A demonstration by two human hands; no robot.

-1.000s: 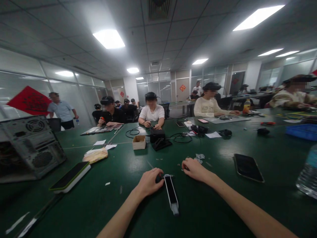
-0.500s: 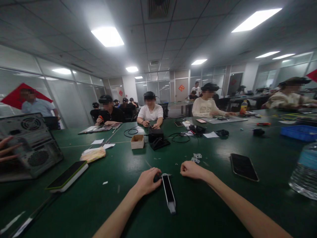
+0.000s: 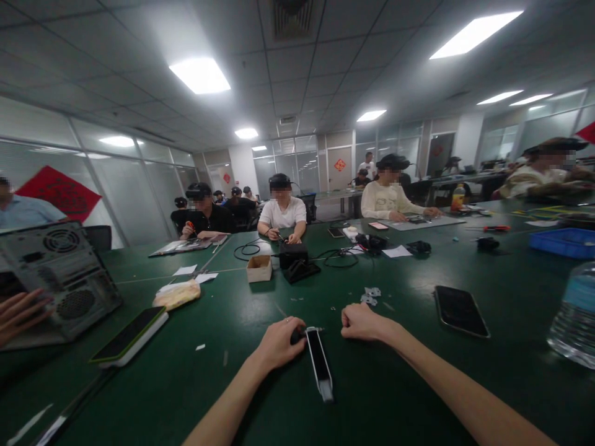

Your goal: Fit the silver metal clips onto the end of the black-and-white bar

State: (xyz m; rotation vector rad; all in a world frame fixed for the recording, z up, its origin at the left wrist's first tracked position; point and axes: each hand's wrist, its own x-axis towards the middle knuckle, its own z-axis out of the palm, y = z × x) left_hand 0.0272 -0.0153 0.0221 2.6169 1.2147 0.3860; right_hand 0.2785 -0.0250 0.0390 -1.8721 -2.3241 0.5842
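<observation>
My left hand (image 3: pixel 281 342) rests on the green table (image 3: pixel 260 402) with its fingers curled round a dark rounded handle (image 3: pixel 296 336), mostly hidden by the hand. Right beside its fingertips lies a narrow device (image 3: pixel 318 362) with a white rim and a black face, its pale end toward me. A small thin tip pokes out past the device's far end. My right hand (image 3: pixel 360 321) is closed on the table, apart from the device; whatever its fingers may hold is hidden. Just beyond it lie several small clear plastic pieces (image 3: pixel 370 295).
A phone (image 3: pixel 461 311) and a water bottle (image 3: pixel 575 322) stand to the right, near a blue tray (image 3: pixel 563 243). To the left are a black-topped device (image 3: pixel 129 334), a computer case (image 3: pixel 60 279) and another person's hand (image 3: pixel 21 316). Ahead sits a cardboard box (image 3: pixel 259 269). Several people work around.
My two hands and the narrow device keep their places; the view has shifted slightly. At the left, the other person's hand has moved lower on the computer case, and the standing person has moved left.
</observation>
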